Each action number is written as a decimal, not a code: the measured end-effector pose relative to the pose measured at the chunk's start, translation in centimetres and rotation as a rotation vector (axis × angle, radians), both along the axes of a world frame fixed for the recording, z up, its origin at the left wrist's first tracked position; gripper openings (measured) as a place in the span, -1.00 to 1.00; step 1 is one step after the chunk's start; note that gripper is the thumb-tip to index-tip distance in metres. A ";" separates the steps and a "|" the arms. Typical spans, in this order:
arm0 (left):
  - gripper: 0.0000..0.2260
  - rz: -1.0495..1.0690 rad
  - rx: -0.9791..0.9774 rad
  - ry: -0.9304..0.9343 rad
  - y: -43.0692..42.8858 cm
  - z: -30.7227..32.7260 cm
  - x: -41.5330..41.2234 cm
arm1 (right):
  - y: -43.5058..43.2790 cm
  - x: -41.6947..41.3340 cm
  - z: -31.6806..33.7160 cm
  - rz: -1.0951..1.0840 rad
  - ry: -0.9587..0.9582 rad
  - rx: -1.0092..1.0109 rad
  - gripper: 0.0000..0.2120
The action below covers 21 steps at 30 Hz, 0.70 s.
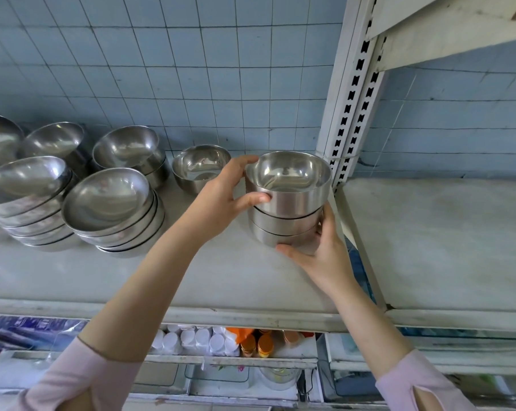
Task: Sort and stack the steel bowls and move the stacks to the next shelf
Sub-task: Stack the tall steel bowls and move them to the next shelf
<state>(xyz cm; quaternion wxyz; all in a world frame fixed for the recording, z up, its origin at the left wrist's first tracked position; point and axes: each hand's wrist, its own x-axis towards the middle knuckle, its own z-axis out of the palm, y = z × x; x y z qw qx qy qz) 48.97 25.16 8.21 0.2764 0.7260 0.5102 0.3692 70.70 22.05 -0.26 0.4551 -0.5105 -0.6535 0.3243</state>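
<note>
A stack of three small straight-sided steel bowls [287, 203] stands at the right end of the left shelf [191, 280]. My left hand [221, 197] grips the top bowl from the left, thumb on its side and fingers over the rim. My right hand [319, 253] holds the bottom of the stack from the front right. One single small bowl [199, 170] sits just behind and to the left. Stacks of wider shallow bowls [114, 209] fill the shelf's left part. The right shelf [440, 241] lies beyond the upright post.
A white slotted post [350, 93] and a slanted brace [360, 247] separate the two shelves. Another shelf board [458, 34] hangs above on the right. Blue tiled wall behind. Below the shelf edge are white lids, orange-capped jars and plastic packs.
</note>
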 end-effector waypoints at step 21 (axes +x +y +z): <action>-0.14 0.385 0.055 -0.177 0.9 -4.0 -2.2 | 0.7 -0.5 0.1 -0.056 0.049 -0.050 0.05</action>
